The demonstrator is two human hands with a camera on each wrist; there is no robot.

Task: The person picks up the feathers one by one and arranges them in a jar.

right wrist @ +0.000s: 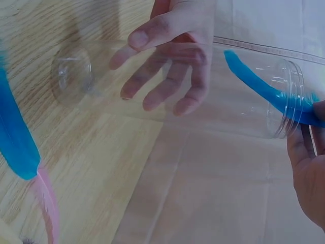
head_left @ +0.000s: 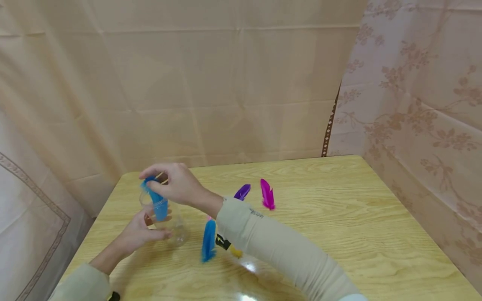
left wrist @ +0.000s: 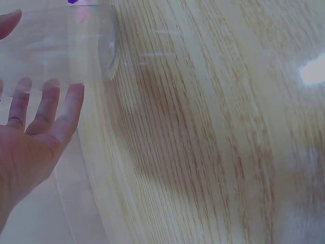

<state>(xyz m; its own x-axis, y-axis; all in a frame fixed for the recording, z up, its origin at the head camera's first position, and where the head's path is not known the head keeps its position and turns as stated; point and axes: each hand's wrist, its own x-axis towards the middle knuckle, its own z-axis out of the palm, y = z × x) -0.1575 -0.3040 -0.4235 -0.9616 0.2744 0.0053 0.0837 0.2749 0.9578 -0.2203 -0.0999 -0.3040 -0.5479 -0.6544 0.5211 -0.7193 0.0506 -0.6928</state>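
Observation:
My left hand (head_left: 137,234) holds a clear plastic jar (head_left: 178,230) around its side, fingers on one side and thumb on the other. In the right wrist view the jar (right wrist: 117,101) has a threaded, uncapped mouth. My right hand (head_left: 177,182) pinches a blue feather (head_left: 160,207) at the mouth. The tip of that blue feather (right wrist: 249,79) is inside the jar, while its fluffy end is between my right fingers at the rim. In the left wrist view, the left fingers (left wrist: 48,107) touch the jar's wall (left wrist: 56,51).
On the wood-grain table (head_left: 324,234) lie another blue feather (head_left: 208,240), a purple feather (head_left: 242,192), a magenta feather (head_left: 267,194) and a pink feather (right wrist: 46,203). Something yellow (head_left: 235,252) shows beside my right sleeve. Cloth curtains (head_left: 226,92) hang behind the table.

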